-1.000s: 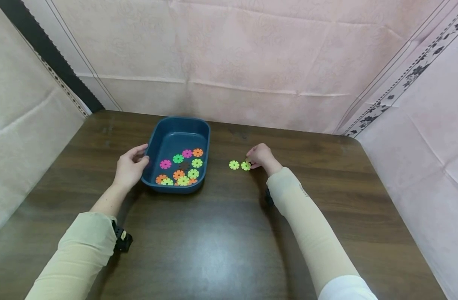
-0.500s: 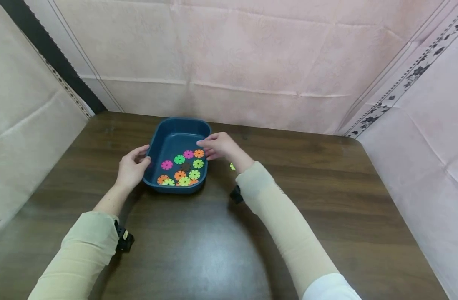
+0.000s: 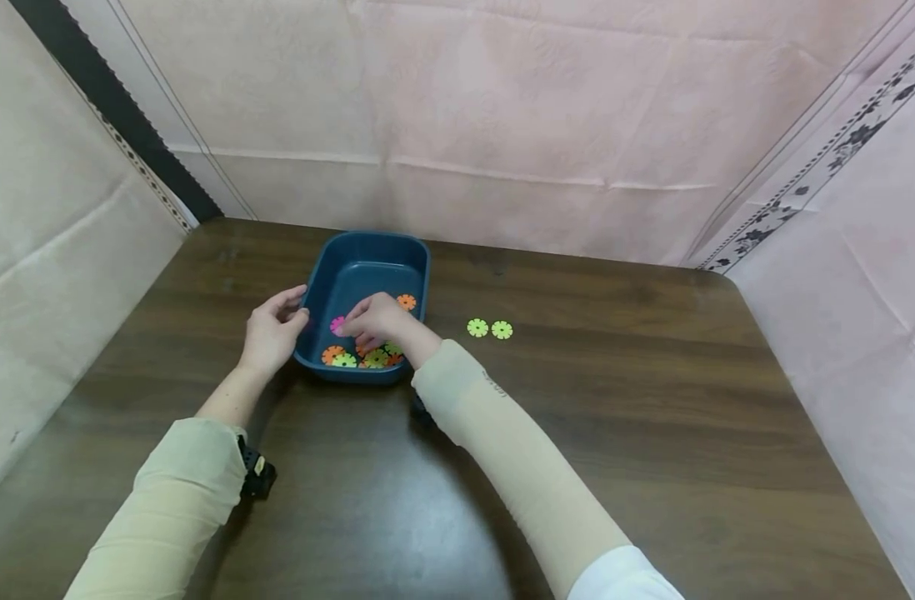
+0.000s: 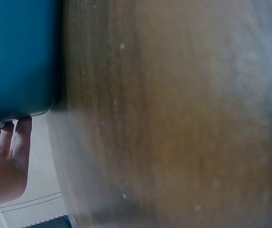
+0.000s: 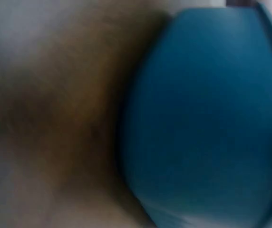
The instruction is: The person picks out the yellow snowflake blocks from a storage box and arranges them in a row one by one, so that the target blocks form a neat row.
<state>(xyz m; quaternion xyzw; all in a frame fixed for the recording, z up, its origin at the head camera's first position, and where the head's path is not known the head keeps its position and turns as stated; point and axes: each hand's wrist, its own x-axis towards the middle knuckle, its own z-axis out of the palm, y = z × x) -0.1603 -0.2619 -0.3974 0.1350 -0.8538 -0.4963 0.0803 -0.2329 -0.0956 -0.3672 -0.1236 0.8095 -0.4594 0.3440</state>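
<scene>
A dark blue plastic tray [image 3: 363,374] stands near the far left of the table. My left hand [image 3: 271,332] holds its left rim, and the left wrist view shows the fingers [image 4: 23,137] against its outside wall. Inside the tray lie several flower-shaped notched discs: a pink disc [image 3: 337,324], an orange disc [image 3: 407,302], a yellow-green disc [image 3: 344,360] and others. My right hand [image 3: 382,322] reaches into the tray, its fingertips close beside the pink disc. I see nothing held in it. The hand hides several discs; the right wrist view is blurred.
Two yellow-green discs [image 3: 490,329] lie side by side on the brown wooden table [image 3: 615,400], right of the tray. Pale cloth walls [image 3: 502,100] stand behind and at both sides. The tray's raised right wall [image 3: 424,283] lies close to my right forearm.
My right hand has left the yellow-green disc beside its neighbour and moved left over the tray, then down among the discs. My left hand has stayed at the rim. The head view shifted slightly.
</scene>
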